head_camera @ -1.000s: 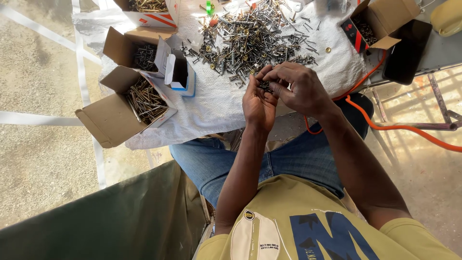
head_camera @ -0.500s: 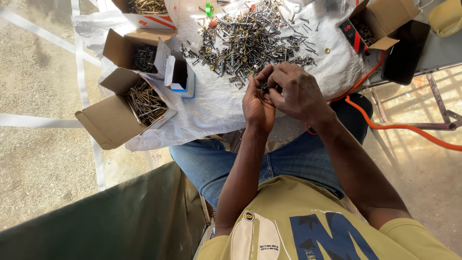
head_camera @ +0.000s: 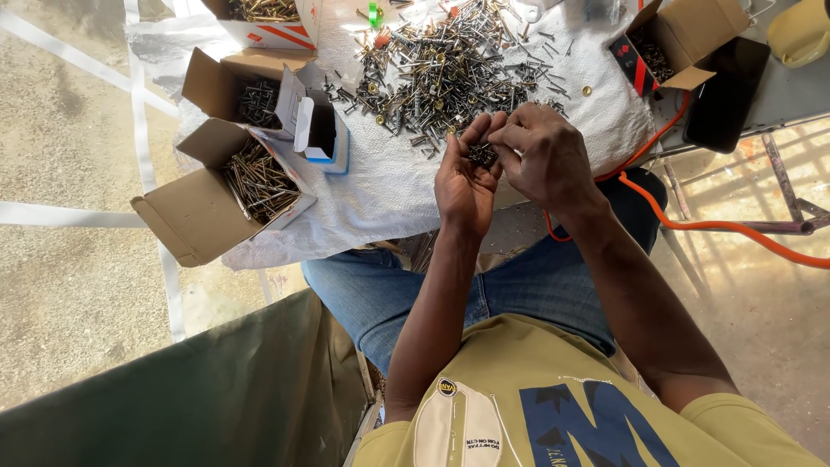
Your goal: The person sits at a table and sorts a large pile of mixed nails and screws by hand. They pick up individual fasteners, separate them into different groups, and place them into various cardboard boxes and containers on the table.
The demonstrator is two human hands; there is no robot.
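Far left of both hands, open cardboard box (head_camera: 226, 186) full of long brass-coloured screws, lying on the white cloth (head_camera: 380, 186) that covers the table. Just above it a second cardboard box (head_camera: 232, 88) with darker screws, and next to that a small blue-and-white box (head_camera: 322, 131), open and dark inside. Left hand (head_camera: 462, 186) palm up at the near edge of the cloth, fingers cupped around a small bunch of dark screws (head_camera: 481, 155) resting in the palm, so this grip is closed on them. Right hand (head_camera: 545, 156) touching the left from the right side, its fingertips pinched together on the bunch in the left palm; cannot tell whether it has one screw or several. Just beyond both hands, loose pile of mixed screws (head_camera: 450, 73) spread on the cloth, silver and brass mixed. Right of the right hand, orange cable (head_camera: 718, 227) running off past the table edge. Up and right of the hands, another open cardboard box (head_camera: 683, 39) with small dark screws, beside it a black phone (head_camera: 726, 95) lying flat.
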